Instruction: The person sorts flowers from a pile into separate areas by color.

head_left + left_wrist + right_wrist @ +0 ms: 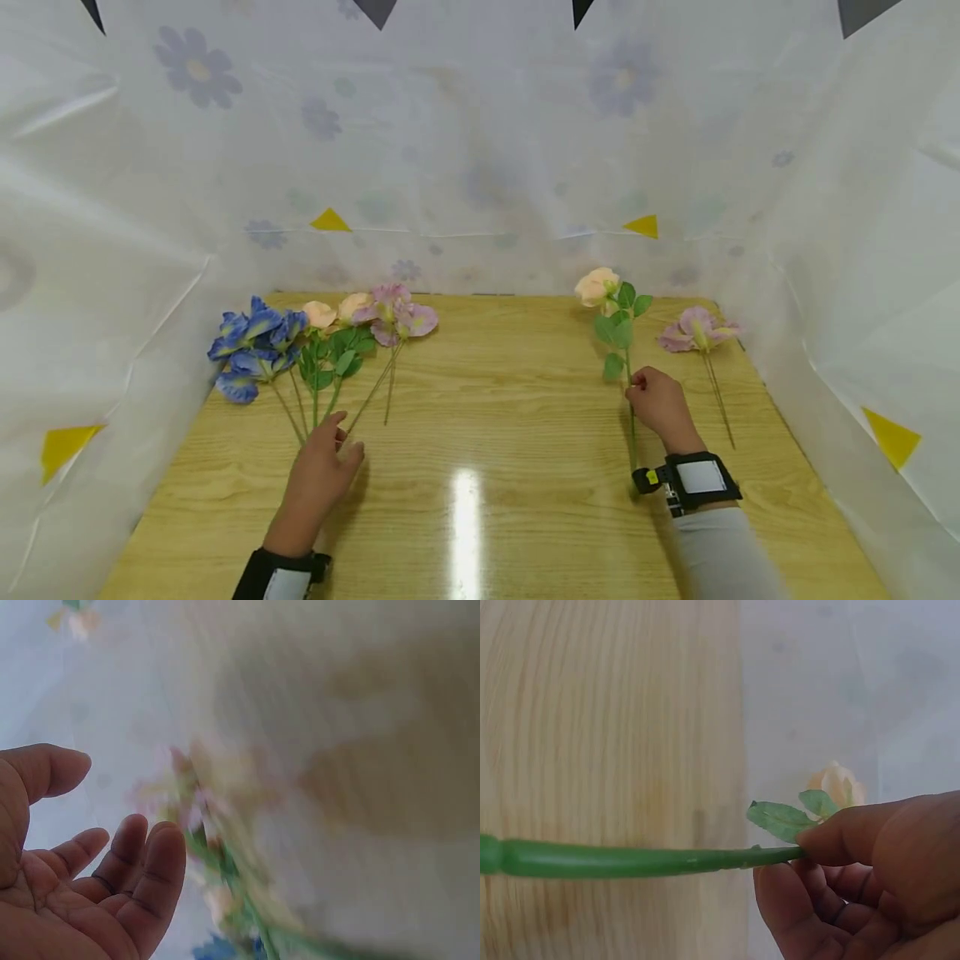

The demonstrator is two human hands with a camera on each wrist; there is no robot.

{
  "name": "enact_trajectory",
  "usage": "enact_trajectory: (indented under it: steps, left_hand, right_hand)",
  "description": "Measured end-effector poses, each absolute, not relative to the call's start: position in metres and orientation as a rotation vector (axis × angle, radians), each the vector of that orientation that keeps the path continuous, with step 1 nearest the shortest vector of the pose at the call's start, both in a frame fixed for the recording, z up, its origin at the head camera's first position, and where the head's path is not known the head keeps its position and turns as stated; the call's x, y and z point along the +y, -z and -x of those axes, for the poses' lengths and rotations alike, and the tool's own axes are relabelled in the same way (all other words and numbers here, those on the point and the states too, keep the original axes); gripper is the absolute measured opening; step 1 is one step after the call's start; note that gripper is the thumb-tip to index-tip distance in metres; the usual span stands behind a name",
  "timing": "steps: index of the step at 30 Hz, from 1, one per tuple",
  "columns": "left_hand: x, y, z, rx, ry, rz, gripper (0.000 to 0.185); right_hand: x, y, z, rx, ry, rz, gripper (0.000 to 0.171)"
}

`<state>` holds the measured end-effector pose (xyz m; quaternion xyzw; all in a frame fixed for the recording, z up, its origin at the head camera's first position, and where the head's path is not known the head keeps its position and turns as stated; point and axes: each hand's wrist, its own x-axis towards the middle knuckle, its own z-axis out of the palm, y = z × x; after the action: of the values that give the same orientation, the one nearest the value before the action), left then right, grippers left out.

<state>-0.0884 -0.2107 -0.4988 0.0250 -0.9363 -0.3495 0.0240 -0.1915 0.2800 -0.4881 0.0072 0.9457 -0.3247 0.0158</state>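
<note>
My right hand (663, 408) pinches the green stem of a peach artificial rose (597, 287) between thumb and forefinger. In the right wrist view the thick stem (630, 860) runs left from the fingertips, and the bloom shows behind the thumb. My left hand (318, 471) is over the table at the left, close to the stem ends of a group of artificial flowers. Its fingers are spread and relaxed with nothing in them, as the left wrist view shows. That group has blue flowers (255, 337), two peach roses (354, 308) and pink-purple flowers (416, 319).
A single pink-purple flower (699, 330) lies right of my right hand, its thin stem toward me. The wooden table (487, 375) is enclosed at the back and sides by pale sheeting (480, 150) with a flower print. Yellow tape pieces (330, 220) mark the sheeting.
</note>
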Motion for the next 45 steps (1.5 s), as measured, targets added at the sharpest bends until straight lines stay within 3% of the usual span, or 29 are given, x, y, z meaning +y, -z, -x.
enact_trajectory:
  steps: [7, 15, 28, 37, 45]
  left_hand:
    - [-0.256, 0.494, 0.102, -2.981, 0.906, -0.186, 0.057]
    - [-0.273, 0.497, 0.114, -3.053, 0.894, -0.299, 0.055]
    - [-0.284, 0.513, 0.127, -3.053, 0.88, -0.354, 0.041]
    - [-0.297, 0.519, 0.125, -2.951, 0.824, -0.368, 0.02]
    - [-0.299, 0.514, 0.123, -2.944, 0.863, -0.448, 0.049]
  right_hand:
    - [0.314, 0.496, 0.2, 2.978, 0.827, 0.036, 0.015]
    - [0.326, 0.514, 0.201, 2.767, 0.885, -0.053, 0.009]
    - [0.333, 0.526, 0.199, 2.61, 1.127, -0.205, 0.034]
    - [0.331, 0.531, 0.197, 2.604, 1.16, -0.247, 0.036]
    - [0.33, 0.528, 0.194, 2.611, 1.154, -0.263, 0.038]
